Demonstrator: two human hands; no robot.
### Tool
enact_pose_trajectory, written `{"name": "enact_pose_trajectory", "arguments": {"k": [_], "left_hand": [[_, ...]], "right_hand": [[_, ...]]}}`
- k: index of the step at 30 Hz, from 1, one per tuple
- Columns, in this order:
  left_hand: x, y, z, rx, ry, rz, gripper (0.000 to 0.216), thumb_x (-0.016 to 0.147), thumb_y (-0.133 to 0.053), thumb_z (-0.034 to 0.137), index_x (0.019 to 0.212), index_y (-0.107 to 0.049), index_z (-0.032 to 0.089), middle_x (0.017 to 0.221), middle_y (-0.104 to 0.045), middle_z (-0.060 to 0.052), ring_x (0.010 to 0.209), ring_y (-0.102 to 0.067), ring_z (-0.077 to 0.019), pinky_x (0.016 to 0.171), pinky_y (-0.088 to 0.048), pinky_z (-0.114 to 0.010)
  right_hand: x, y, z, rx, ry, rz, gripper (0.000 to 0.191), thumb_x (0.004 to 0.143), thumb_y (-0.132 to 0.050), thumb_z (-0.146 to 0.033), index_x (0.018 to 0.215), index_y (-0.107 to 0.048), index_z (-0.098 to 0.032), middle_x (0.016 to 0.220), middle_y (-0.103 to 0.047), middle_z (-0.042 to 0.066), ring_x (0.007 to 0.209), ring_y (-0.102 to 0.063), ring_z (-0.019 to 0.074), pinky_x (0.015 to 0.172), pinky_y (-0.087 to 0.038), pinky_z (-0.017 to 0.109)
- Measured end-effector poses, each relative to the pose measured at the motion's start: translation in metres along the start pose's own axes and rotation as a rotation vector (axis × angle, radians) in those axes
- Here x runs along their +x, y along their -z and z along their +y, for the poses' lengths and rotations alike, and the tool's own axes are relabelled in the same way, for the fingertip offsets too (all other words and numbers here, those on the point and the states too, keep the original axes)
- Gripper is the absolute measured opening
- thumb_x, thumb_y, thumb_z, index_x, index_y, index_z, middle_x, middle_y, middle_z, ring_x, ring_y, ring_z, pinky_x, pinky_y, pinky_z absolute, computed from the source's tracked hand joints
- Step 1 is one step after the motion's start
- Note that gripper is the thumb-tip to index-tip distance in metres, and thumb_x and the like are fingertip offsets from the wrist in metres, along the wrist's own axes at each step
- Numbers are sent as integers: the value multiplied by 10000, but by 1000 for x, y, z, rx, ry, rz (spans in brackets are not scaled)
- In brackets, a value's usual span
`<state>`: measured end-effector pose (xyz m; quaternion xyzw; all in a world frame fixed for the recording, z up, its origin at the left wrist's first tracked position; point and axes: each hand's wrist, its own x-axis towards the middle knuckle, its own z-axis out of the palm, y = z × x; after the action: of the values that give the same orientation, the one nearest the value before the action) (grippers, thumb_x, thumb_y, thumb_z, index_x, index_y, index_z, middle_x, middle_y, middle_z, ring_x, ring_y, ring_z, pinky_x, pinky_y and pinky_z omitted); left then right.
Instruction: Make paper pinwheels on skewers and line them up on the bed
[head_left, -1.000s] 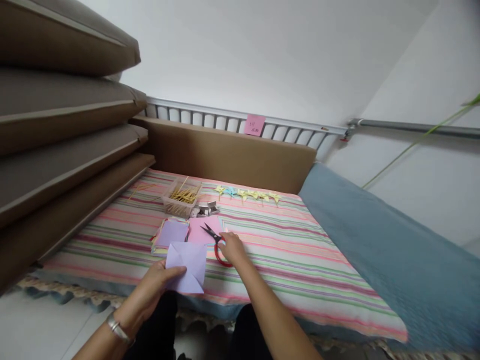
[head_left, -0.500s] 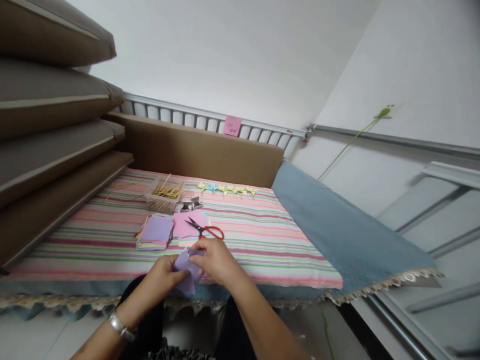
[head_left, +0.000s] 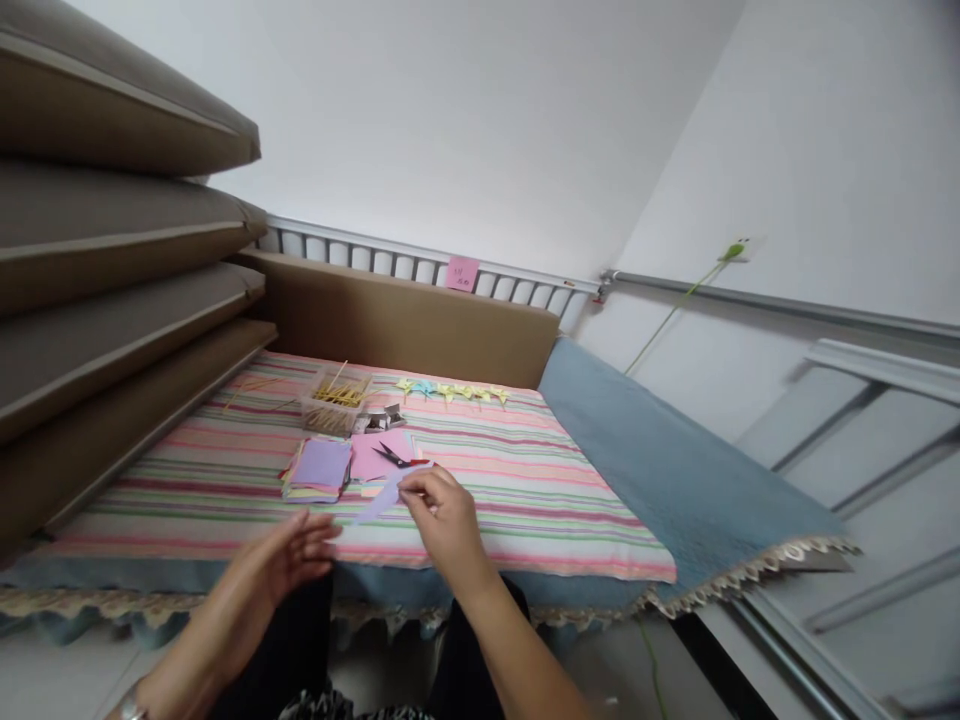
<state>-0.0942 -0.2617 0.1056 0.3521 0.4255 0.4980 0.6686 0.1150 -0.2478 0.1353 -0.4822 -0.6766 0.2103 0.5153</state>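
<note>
My right hand (head_left: 444,512) pinches a sheet of light purple paper (head_left: 381,502) by one edge, above the front of the striped cloth. Apart from the paper, to its left, my left hand (head_left: 289,555) is open with nothing in it. Just beyond the held sheet lie scissors (head_left: 396,457), their red handles partly hidden by the paper and my right hand. They rest on pink paper (head_left: 367,455). Left of that is a stack of coloured paper squares (head_left: 321,466) with a purple one on top.
A clear plastic box (head_left: 328,412) of thin sticks stands behind the paper, beside small metallic items (head_left: 381,416). A row of yellow and blue paper pinwheels (head_left: 454,391) lies farther back. Stacked cushions (head_left: 135,250) rise at the left; a brown padded board (head_left: 405,318) borders the back.
My left hand has let go of the purple paper and moved left, opening. The right hand keeps the sheet, now turned more edge-on. The view has shifted slightly.
</note>
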Motion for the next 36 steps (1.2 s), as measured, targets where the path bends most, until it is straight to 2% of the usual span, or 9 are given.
{"name": "enact_pose_trajectory", "arguments": {"k": [1,3,5,9,13,17,21,29,36], "left_hand": [[-7,-6,-2,-105,116,-106,450,775,-591,491,1014,-688,122,1074,-687,-167,946,-637,-281,841,-493,-399],[-15,-20,-6,-285,246,-209,434,805,-567,463,1013,-690,102,1098,-673,-184,1012,-622,-292,853,-497,-395],[-16,-33,-10,-417,266,-204,333,821,-581,388,962,-699,111,1046,-689,-160,1005,-629,-276,855,-505,-386],[-3,-43,-14,-538,167,-82,108,817,-595,173,864,-687,140,889,-706,-87,812,-663,-190,748,-552,-337],[4,-46,-17,-541,145,15,85,797,-599,90,823,-657,146,789,-697,-58,663,-648,-152,635,-564,-302],[1,-50,-17,-526,133,-9,79,791,-610,87,838,-655,131,765,-696,-56,638,-642,-149,625,-566,-309],[2,-56,-16,-440,86,-51,161,748,-670,99,904,-669,133,848,-710,-55,658,-639,-140,561,-539,-255],[4,-64,-15,-344,14,1,205,638,-770,138,825,-690,119,766,-712,-33,691,-643,-149,646,-522,-252],[9,-67,-18,-363,31,-8,199,636,-768,159,817,-699,115,797,-726,-52,655,-646,-160,589,-515,-254]], "right_hand": [[-5,-3,0,-34,107,31,185,777,-514,-119,834,-675,-192,914,-650,69,894,-618,183,789,-498,300],[-17,-10,0,-72,235,47,277,766,-471,-56,888,-673,-200,982,-653,81,961,-612,184,862,-484,323],[-27,-17,0,-76,274,38,305,766,-460,-36,911,-667,-206,1043,-647,87,1005,-605,183,898,-478,328],[-40,-22,1,-22,259,62,269,783,-473,-60,884,-666,-218,1083,-647,80,1034,-602,193,912,-490,346],[-45,-16,1,13,167,81,244,797,-467,-84,861,-660,-219,1082,-646,80,1017,-609,197,828,-533,335],[-48,-10,0,18,188,80,234,787,-477,-66,832,-653,-212,1067,-650,82,1023,-601,195,900,-483,349],[-49,-8,-2,37,210,23,234,772,-483,-51,841,-642,-207,1099,-635,86,1053,-583,197,912,-458,340],[-53,-2,-7,67,199,-46,117,822,-532,-169,864,-634,-206,1117,-627,88,1073,-568,212,944,-422,354],[-48,-7,4,9,183,24,103,821,-569,-135,834,-632,-216,1046,-649,68,1009,-599,186,909,-453,322]]}}
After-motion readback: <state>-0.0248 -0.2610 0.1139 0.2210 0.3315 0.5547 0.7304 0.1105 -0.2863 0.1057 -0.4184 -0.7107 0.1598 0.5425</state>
